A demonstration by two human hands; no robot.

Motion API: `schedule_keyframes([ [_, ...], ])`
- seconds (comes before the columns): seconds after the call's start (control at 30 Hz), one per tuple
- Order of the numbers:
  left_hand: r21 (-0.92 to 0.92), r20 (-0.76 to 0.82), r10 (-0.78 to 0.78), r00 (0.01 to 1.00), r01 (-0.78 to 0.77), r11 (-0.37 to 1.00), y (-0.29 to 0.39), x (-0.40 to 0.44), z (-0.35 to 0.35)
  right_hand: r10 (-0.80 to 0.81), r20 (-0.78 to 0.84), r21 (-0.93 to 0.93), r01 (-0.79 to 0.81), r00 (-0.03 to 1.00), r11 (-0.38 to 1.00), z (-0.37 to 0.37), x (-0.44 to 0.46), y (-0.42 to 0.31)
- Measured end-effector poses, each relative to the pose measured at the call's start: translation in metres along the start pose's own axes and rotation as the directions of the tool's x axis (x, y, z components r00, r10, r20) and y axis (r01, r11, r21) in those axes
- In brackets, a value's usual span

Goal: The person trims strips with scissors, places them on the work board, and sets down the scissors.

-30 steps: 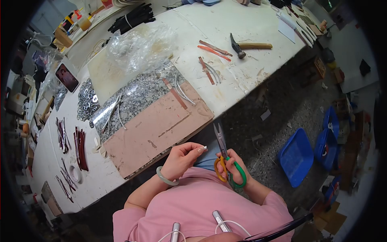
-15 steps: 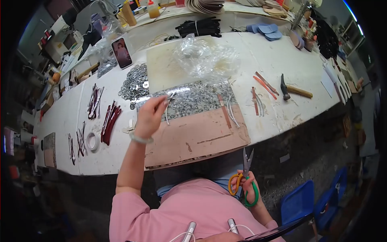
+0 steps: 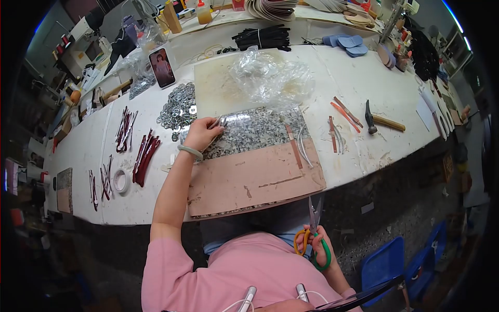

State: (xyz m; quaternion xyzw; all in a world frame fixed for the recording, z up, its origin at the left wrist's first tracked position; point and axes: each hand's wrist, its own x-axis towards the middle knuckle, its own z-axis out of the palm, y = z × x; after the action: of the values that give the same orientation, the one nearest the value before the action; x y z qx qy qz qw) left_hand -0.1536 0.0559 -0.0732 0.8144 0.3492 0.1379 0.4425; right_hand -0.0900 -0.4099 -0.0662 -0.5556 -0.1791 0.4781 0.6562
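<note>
My left hand is over the left part of the speckled stone slab, thumb and fingers pinched on a thin white cord. Most of the cord is hard to make out against the stone. At the table's front edge, my right hand holds scissors with one orange and one green handle, blades pointing up and slightly apart. On the right of the slab and the tan board lie a brown strip and curved white cords.
Left of the slab are a heap of metal rings, dark red strips and a tape roll. A phone leans behind them. Clear plastic lies at the back. To the right are a hammer and orange strips.
My left hand has lowered onto the slab; the white cord that hung from it no longer shows below the hand. My right hand still holds the scissors, blades a little closer together.
</note>
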Motion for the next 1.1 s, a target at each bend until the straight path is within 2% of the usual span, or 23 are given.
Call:
schedule_keyframes([
  [0.03, -0.046, 0.034, -0.016, 0.999, 0.018, 0.999, 0.000, 0.001, -0.002, 0.002, 0.004, 0.001, -0.002, 1.000, 1.000, 0.000, 0.001, 0.000],
  [0.23, -0.037, 0.032, 0.024, 0.999, -0.023, 0.999, -0.001, 0.002, -0.003, 0.002, 0.022, 0.002, -0.002, 1.000, 1.000, 0.001, 0.002, -0.002],
  [0.33, 0.091, -0.003, 0.001, 1.000, 0.000, 0.996, 0.019, -0.012, 0.003, -0.024, 0.025, -0.012, 0.025, 0.999, 1.000, 0.001, 0.000, -0.003],
  [0.43, 0.382, -0.073, 0.282, 0.957, -0.235, 0.894, 0.014, -0.024, 0.021, -0.035, 0.039, -0.011, 0.036, 0.999, 0.999, 0.003, 0.001, -0.008],
  [0.47, 0.358, -0.053, 0.261, 0.964, -0.226, 0.906, 0.015, -0.028, 0.023, -0.025, 0.052, 0.009, 0.025, 0.998, 1.000, 0.002, 0.002, -0.007],
  [0.57, 0.573, -0.123, 0.489, 0.864, -0.341, 0.746, 0.025, -0.040, 0.028, -0.020, 0.114, 0.079, 0.011, 0.993, 0.997, 0.000, 0.004, -0.010],
  [0.67, 0.562, -0.189, 0.578, 0.794, -0.396, 0.726, 0.078, -0.073, 0.035, -0.020, 0.197, 0.151, -0.010, 0.980, 0.988, -0.001, 0.006, -0.012],
  [0.7, 0.287, -0.132, 0.506, 0.853, -0.456, 0.843, 0.086, -0.086, 0.044, -0.023, 0.222, 0.172, -0.016, 0.975, 0.985, -0.001, 0.005, -0.015],
  [0.73, -0.007, -0.049, 0.441, 0.896, -0.442, 0.897, 0.092, -0.102, 0.055, -0.026, 0.255, 0.194, -0.025, 0.967, 0.981, 0.000, 0.005, -0.019],
  [0.77, -0.372, 0.271, 0.187, 0.944, -0.077, 0.925, 0.093, -0.119, 0.071, -0.028, 0.294, 0.215, -0.038, 0.955, 0.976, 0.001, 0.005, -0.021],
  [0.8, -0.540, 0.486, 0.123, 0.865, 0.187, 0.820, 0.110, -0.141, 0.085, -0.018, 0.315, 0.237, -0.060, 0.949, 0.970, 0.001, 0.005, -0.021],
  [0.83, -0.564, 0.638, 0.198, 0.744, 0.278, 0.777, 0.123, -0.154, 0.098, -0.021, 0.318, 0.240, -0.059, 0.948, 0.969, 0.002, 0.005, -0.022],
  [0.87, -0.504, 0.770, 0.214, 0.601, 0.369, 0.781, 0.128, -0.160, 0.111, -0.024, 0.324, 0.241, -0.058, 0.946, 0.969, 0.004, 0.005, -0.023],
  [0.9, -0.564, 0.700, 0.344, 0.626, 0.188, 0.804, 0.131, -0.167, 0.127, -0.027, 0.329, 0.244, -0.057, 0.944, 0.968, 0.004, 0.005, -0.024],
  [0.97, -0.460, 0.857, 0.151, 0.493, 0.597, 0.657, 0.137, -0.174, 0.141, 0.008, 0.290, 0.243, -0.082, 0.957, 0.967, 0.006, 0.000, -0.030],
  [1.1, -0.436, 0.845, 0.046, 0.533, 0.636, 0.636, 0.153, -0.177, 0.154, 0.060, 0.266, 0.236, -0.125, 0.962, 0.964, -0.005, -0.011, -0.023],
])
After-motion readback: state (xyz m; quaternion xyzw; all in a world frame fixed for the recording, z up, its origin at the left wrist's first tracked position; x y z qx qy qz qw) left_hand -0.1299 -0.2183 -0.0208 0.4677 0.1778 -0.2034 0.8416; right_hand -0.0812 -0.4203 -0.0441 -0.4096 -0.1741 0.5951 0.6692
